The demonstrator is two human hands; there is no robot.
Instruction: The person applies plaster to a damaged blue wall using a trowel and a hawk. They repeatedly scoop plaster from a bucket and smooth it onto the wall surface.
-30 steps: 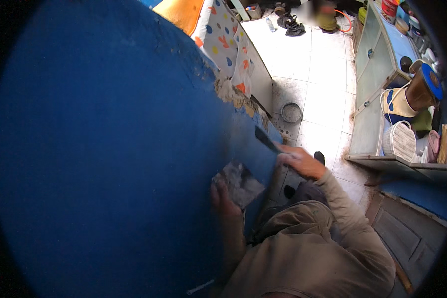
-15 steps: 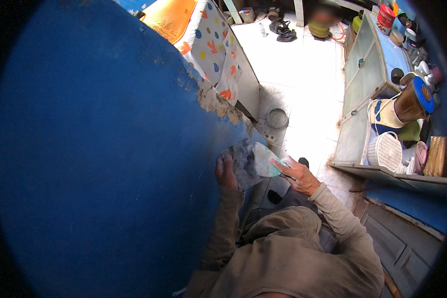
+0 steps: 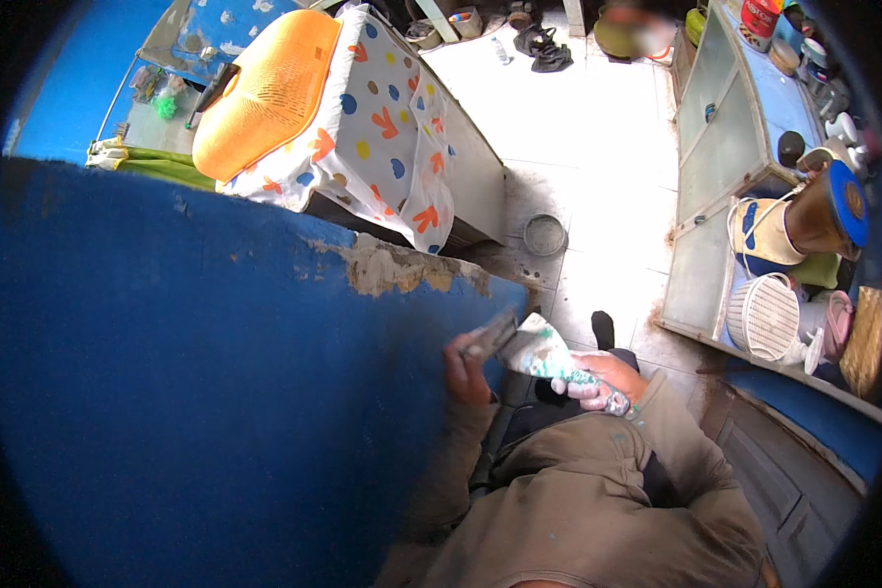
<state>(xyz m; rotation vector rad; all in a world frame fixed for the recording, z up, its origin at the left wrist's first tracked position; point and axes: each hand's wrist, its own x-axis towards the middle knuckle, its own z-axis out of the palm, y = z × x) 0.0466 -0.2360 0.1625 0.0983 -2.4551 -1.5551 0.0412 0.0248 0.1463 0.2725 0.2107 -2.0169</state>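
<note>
My right hand (image 3: 606,380) is wrapped around the handle of a putty knife (image 3: 536,350), whose wide blade and handle are spattered with white and green. Facing it, my left hand (image 3: 467,372) grips a flat grey plate-like piece (image 3: 493,336), seen nearly edge-on; its exact kind I cannot tell. The blade's end lies close beside that piece, and whether they touch is unclear. Both hands are just right of a blue wall (image 3: 216,363). Along the wall's top edge, a patch of bare, crumbling plaster (image 3: 402,272) shows.
Beyond the wall stands a table under a patterned cloth (image 3: 387,122), with an orange basket (image 3: 274,98) on it. A round pan (image 3: 545,235) rests on the tiled floor. At right, a cabinet (image 3: 701,196) carries a blender (image 3: 804,216) and a white basket (image 3: 762,316).
My view has swung so more of the table shows. The putty knife has turned in my right hand, its handle now visible. The grey piece has tilted from broad-side to nearly edge-on.
</note>
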